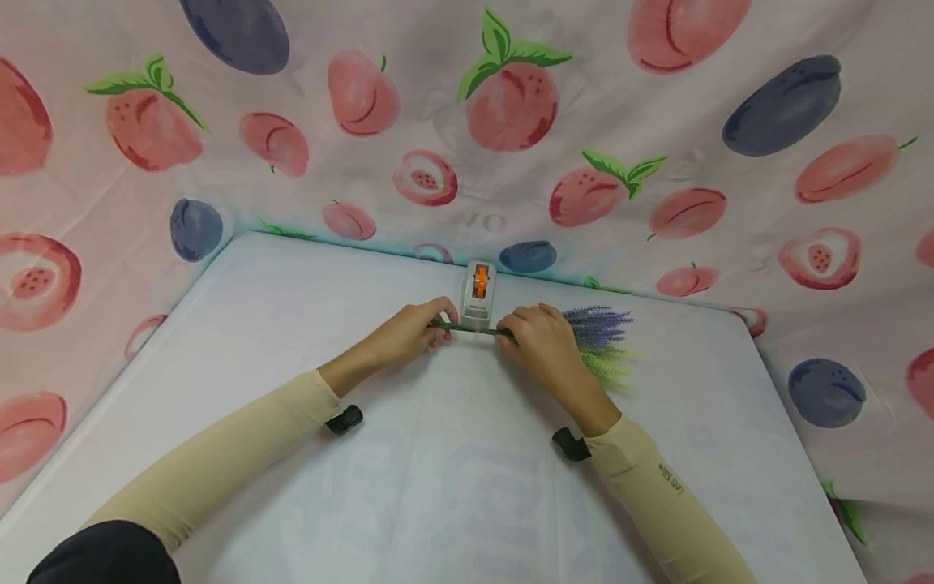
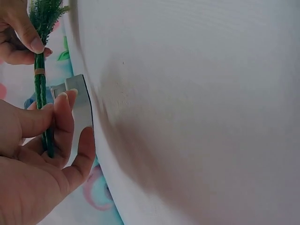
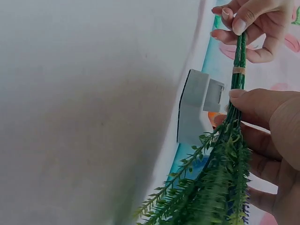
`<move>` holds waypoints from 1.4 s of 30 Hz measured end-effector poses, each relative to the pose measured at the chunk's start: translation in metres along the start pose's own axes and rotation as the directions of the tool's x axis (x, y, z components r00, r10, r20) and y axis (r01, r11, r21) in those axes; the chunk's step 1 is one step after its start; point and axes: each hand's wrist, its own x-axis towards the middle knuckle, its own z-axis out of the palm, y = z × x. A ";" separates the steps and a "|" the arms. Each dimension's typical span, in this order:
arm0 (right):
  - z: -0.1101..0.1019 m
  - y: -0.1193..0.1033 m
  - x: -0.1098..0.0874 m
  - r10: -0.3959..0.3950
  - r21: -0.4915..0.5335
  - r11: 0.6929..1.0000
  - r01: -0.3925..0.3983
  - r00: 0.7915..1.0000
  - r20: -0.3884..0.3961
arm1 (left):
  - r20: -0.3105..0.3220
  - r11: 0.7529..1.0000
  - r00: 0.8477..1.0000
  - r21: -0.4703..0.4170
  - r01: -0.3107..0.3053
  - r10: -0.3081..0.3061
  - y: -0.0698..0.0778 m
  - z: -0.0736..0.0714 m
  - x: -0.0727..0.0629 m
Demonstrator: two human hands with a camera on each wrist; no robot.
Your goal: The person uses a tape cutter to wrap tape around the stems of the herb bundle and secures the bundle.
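A bunch of artificial lavender (image 1: 600,328), with purple and yellow-green sprigs, is held level above the white table by both hands. My left hand (image 1: 417,332) pinches the bare ends of its green stems (image 2: 41,93) between thumb and finger, its other fingers spread. Nearer the leaves, my right hand (image 1: 543,345) holds the stems, thumb on one side and fingers behind. A narrow tan band (image 3: 239,70) goes round the stems between the two hands. Just beyond them stands a grey tape dispenser (image 1: 477,310) with an orange core.
The white-covered table (image 1: 438,487) ends just behind the tape dispenser, against a fruit-printed curtain (image 1: 292,195) that also hangs along both sides. Black wrist cameras (image 1: 344,419) sit under both forearms. Dark round fabric (image 1: 105,556) shows at the bottom left.
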 end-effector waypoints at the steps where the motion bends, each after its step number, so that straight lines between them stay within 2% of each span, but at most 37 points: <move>1: 0.000 0.000 0.000 -0.002 -0.002 1.000 0.002 1.000 0.005 | -0.003 1.000 1.000 -0.004 0.004 -0.004 0.000 0.000 0.001; 7: 0.000 0.000 0.003 -0.001 -0.014 1.000 0.002 0.999 0.041 | -0.025 0.999 0.999 -0.025 0.033 -0.033 0.001 -0.001 0.004; 14: 0.002 -0.001 0.004 -0.003 -0.024 1.000 0.003 1.000 0.020 | -0.075 0.999 0.997 0.037 0.028 -0.025 0.002 -0.001 0.006; 18: 0.004 -0.001 0.005 0.004 -0.005 1.000 -0.004 1.000 0.005 | -0.060 0.999 0.997 0.004 0.046 -0.046 0.000 0.000 0.006; 25: 0.009 0.000 0.009 0.023 -0.022 0.999 -0.023 1.000 -0.010 | -0.050 0.999 0.998 -0.029 0.038 -0.040 -0.001 -0.001 0.006; 28: 0.011 -0.001 0.011 0.035 -0.043 0.998 -0.035 0.999 -0.002 | -0.047 0.999 0.998 -0.030 0.040 -0.041 -0.001 -0.002 0.006; 33: 0.013 -0.002 0.012 0.009 -0.076 0.997 -0.011 1.000 -0.027 | -0.043 0.999 0.998 -0.026 0.046 -0.047 -0.002 -0.002 0.008; 38: 0.012 -0.003 0.011 -0.006 -0.056 0.998 0.003 0.999 -0.054 | -0.027 0.998 0.998 -0.013 0.061 -0.061 -0.002 -0.003 0.009; 42: 0.012 -0.002 0.011 0.000 -0.041 0.999 -0.001 0.999 -0.042 | -0.008 0.996 0.996 -0.013 0.085 -0.085 -0.002 -0.002 0.011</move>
